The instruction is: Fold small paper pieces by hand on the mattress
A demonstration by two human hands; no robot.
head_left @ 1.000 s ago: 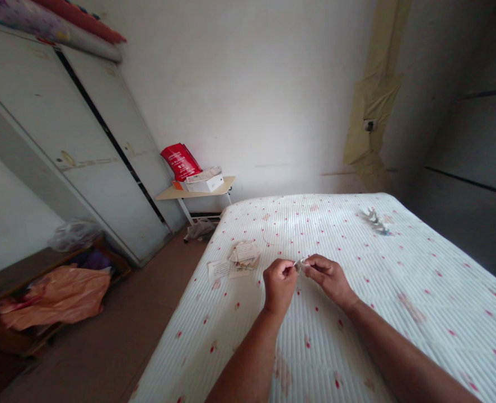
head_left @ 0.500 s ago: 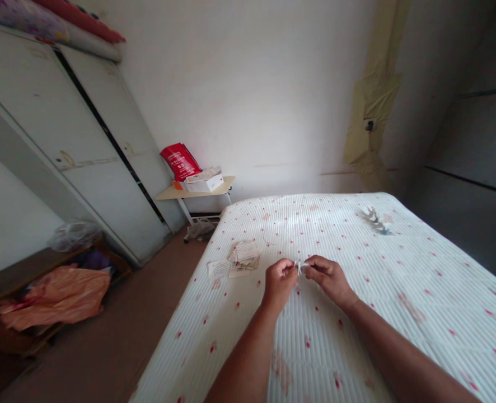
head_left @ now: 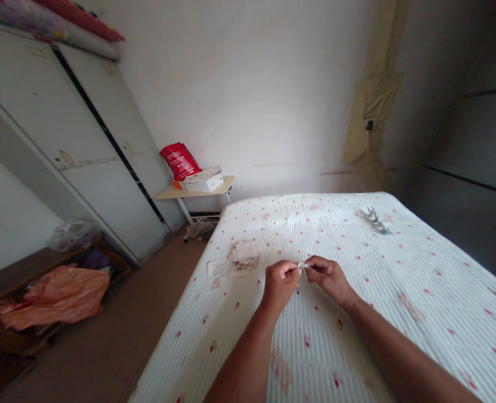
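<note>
Between my two hands is a small piece of white paper (head_left: 302, 266), pinched from both sides over the bed (head_left: 315, 336). My left hand (head_left: 280, 278) grips its left end with thumb and fingertips. The right end is held by my right hand (head_left: 328, 278), fingers pressed together. Most of the paper is covered by the fingers, so its shape is hard to make out. To the left of my hands lies a loose pile of printed paper pieces (head_left: 244, 254). Farther off on the right, several folded white paper shapes (head_left: 374, 218) stand in a row.
A small table (head_left: 170, 193) beyond the bed's left corner carries a red bag (head_left: 179, 160) and a white box (head_left: 208, 182). Wardrobes (head_left: 92, 140) line the left. An orange plastic bag (head_left: 59, 296) rests on a low wooden unit. A taped socket (head_left: 369, 124) is on the wall.
My left hand has shifted slightly right, and my fingertips are closer together around the paper. The paper's visible part has turned a little. The pile and folded shapes have stayed put.
</note>
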